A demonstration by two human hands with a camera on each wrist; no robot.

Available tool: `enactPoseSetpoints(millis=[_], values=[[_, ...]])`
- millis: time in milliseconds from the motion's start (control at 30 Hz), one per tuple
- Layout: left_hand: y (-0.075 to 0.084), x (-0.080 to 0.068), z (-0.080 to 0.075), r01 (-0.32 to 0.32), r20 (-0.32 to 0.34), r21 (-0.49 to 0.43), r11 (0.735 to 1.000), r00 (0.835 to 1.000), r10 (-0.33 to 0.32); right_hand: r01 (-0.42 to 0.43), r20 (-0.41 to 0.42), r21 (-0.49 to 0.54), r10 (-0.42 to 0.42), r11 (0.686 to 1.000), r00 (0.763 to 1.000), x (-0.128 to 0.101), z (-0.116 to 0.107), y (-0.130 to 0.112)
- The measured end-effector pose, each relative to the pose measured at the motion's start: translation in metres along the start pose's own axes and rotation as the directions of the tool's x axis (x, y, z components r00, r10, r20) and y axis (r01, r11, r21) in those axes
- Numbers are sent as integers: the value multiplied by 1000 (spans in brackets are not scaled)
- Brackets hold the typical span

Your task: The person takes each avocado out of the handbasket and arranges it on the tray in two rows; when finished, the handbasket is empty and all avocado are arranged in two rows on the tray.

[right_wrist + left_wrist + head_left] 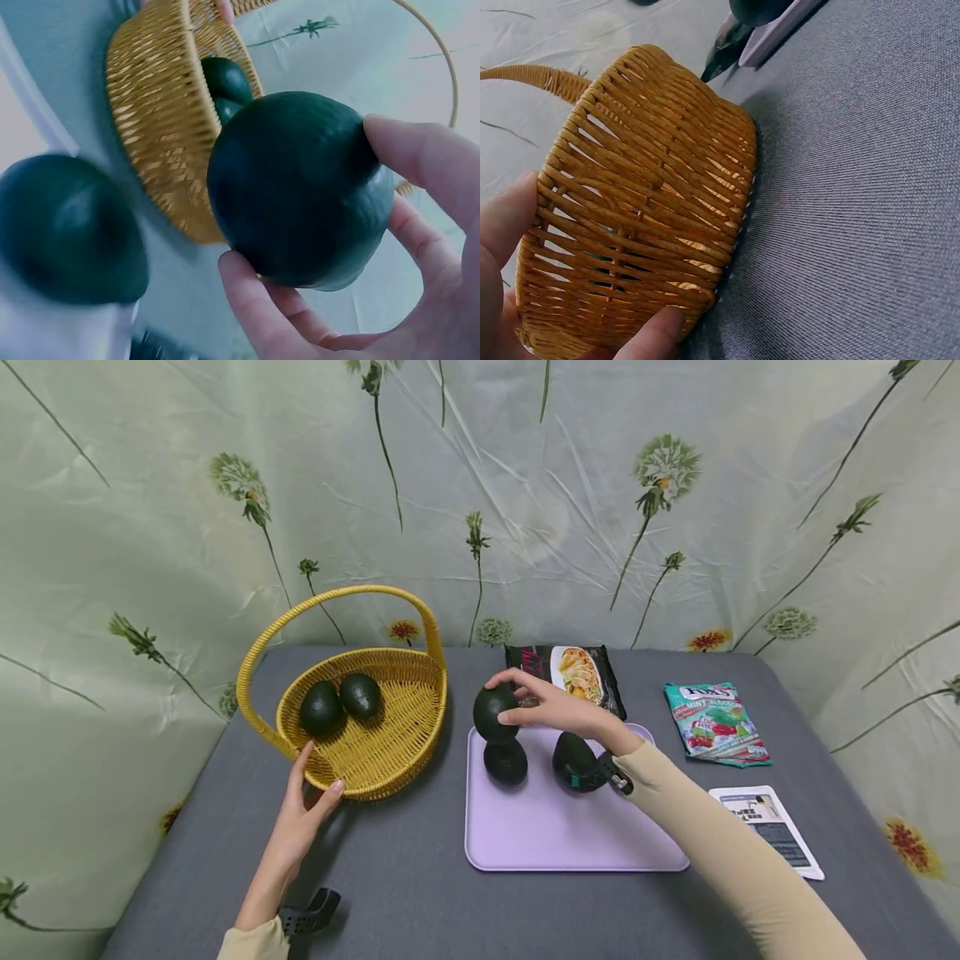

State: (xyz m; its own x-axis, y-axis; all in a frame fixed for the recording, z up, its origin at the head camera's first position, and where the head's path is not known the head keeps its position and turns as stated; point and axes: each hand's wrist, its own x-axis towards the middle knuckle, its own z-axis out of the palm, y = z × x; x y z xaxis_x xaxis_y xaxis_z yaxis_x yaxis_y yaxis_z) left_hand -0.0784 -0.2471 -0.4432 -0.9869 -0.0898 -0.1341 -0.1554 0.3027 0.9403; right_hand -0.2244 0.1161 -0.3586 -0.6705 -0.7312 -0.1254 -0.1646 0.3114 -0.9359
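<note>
My right hand (551,703) grips a dark green avocado (492,713) between thumb and fingers, above the left end of a lilac tray (577,852). In the right wrist view the held avocado (300,187) overlaps the basket. On the tray lie two more avocados, one (506,763) below the held one and another (573,760) partly hidden by the right wrist. A yellow wicker basket (397,760) stands to the left, with two avocados (322,710) inside. My left hand (300,818) holds its near rim; the left wrist view shows the fingers against the weave (645,195).
Behind the tray lies a black noodle packet (581,672), partly covered by the right hand. A green candy bag (716,724) and a white-framed card (772,827) lie to the right on the grey tabletop (420,893). The basket's tall handle (360,591) arches over it.
</note>
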Motion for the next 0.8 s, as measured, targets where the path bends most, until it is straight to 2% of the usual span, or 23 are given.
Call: enactPoseSetpoints(millis=[200, 400, 633, 800], values=[[1, 0, -1, 1, -6, 15, 1000, 1000, -1, -21, -34, -21, 20, 1000, 999, -37, -3, 11], [1, 0, -1, -5, -2, 14, 1000, 1000, 5, -60, -6, -33, 60, 998, 998, -62, 13, 20], [0, 0, 1, 20, -8, -8, 1000, 1000, -20, -73, 95, -22, 75, 997, 993, -73, 43, 34], [0, 1, 2, 35, -13, -11, 999, 999, -35, -38, 118, -84, 48, 996, 992, -73, 63, 47]])
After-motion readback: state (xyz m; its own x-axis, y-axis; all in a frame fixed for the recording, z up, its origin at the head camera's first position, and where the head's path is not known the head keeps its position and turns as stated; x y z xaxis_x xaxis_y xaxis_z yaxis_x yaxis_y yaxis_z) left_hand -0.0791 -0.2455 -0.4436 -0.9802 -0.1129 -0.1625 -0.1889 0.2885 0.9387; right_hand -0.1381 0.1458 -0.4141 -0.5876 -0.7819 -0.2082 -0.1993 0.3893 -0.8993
